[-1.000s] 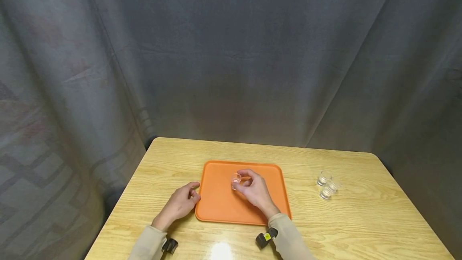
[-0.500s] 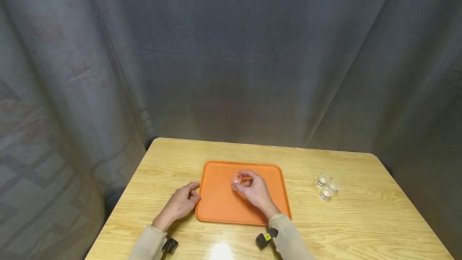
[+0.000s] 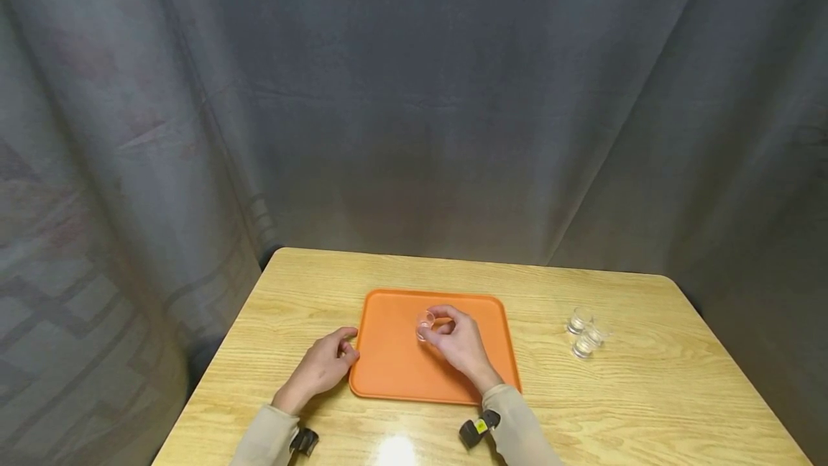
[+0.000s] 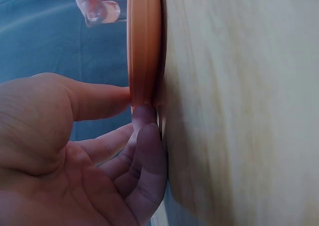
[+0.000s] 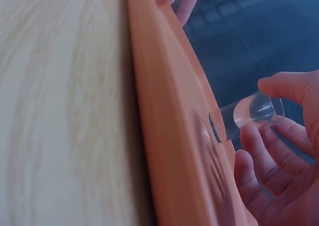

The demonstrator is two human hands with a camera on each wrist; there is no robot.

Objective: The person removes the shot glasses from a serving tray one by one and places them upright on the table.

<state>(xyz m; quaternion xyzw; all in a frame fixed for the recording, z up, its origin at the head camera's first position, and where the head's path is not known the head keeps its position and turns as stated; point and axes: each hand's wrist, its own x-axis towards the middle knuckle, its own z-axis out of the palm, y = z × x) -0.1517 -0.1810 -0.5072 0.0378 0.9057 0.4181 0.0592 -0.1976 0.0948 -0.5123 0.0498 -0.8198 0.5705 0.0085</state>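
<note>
A small clear shot glass [image 3: 424, 322] is over the middle of an orange tray [image 3: 394, 372], its thick base towards the tray. My right hand [image 3: 456, 340] holds it by the sides near the rim, thumb on one side and fingers on the other, as the right wrist view shows. Whether its base touches the tray, I cannot tell. At the tray's left edge my left hand [image 3: 321, 363] pinches the rim. In the left wrist view the thumb lies against the upper edge and curled fingertips [image 4: 144, 115] press the rim's outer side.
The tray lies on a light wooden table [image 3: 647, 394]. Several clear shot glasses [image 3: 583, 344] stand close together on the table, right of the tray. A dark grey curtain [image 3: 414, 106] hangs behind the table and along both sides.
My right hand and the shot glass have shifted very slightly to the right. My left hand stays at the tray's rim.
</note>
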